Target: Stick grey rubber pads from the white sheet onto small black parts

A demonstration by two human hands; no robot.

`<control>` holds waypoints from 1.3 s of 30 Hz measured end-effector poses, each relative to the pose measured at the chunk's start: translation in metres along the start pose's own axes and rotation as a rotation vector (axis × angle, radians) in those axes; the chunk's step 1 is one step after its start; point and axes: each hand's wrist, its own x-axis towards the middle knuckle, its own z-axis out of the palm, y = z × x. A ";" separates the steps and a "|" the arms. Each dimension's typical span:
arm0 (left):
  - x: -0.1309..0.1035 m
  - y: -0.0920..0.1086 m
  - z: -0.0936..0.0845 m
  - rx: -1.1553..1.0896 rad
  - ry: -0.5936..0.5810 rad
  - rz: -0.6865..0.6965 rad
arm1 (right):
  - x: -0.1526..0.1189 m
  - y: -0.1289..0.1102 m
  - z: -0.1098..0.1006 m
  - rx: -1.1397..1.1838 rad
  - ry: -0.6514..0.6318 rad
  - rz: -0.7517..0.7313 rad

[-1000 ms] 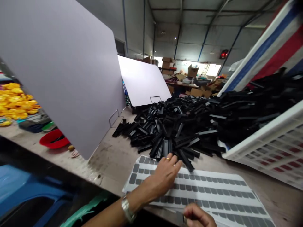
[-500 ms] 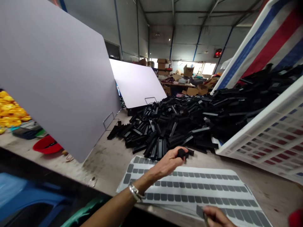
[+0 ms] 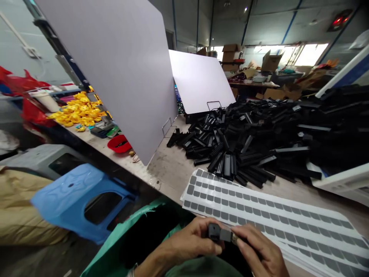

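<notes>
My left hand [image 3: 198, 239] is closed around a black plastic part [image 3: 213, 231], whose squarish end faces me. Close beside it, my right hand [image 3: 259, 248] pinches a small dark grey sticker [image 3: 225, 235], which is at or against the end of the part; whether it is stuck down cannot be seen. A small brownish object shows at the right fingertips, too little of it to name. Behind the hands lie white sticker sheets [image 3: 245, 198] with rows of grey stickers. A large heap of black plastic parts [image 3: 230, 154] covers the table beyond.
Two white boards [image 3: 127, 77] stand on the table [image 3: 167, 165]. A white crate [image 3: 346, 181] is at right. Left are yellow pieces [image 3: 77, 109], a red bowl [image 3: 118, 143] and a blue stool [image 3: 77, 192]. A green bag [image 3: 127, 231] gapes below my hands.
My left hand has come back from the heap's edge towards me with the black part. My right hand has brought the grey sticker up to it. The view has turned left and down.
</notes>
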 end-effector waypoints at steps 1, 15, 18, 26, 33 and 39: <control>0.000 0.000 -0.001 0.008 -0.026 0.003 | 0.001 -0.001 0.004 -0.006 -0.009 -0.035; 0.004 -0.008 -0.007 0.058 -0.120 0.069 | -0.001 0.009 0.014 -0.092 -0.061 -0.173; 0.007 -0.010 -0.009 0.068 -0.113 0.078 | 0.000 0.013 0.014 -0.101 -0.084 -0.170; 0.011 -0.010 -0.010 0.096 -0.113 0.085 | -0.001 0.022 0.013 -0.113 -0.060 -0.172; 0.009 0.003 -0.005 0.203 -0.119 0.083 | -0.003 0.033 0.011 -0.216 -0.059 -0.229; -0.003 0.018 0.003 0.499 0.016 0.120 | 0.002 0.032 0.015 -0.237 -0.087 -0.282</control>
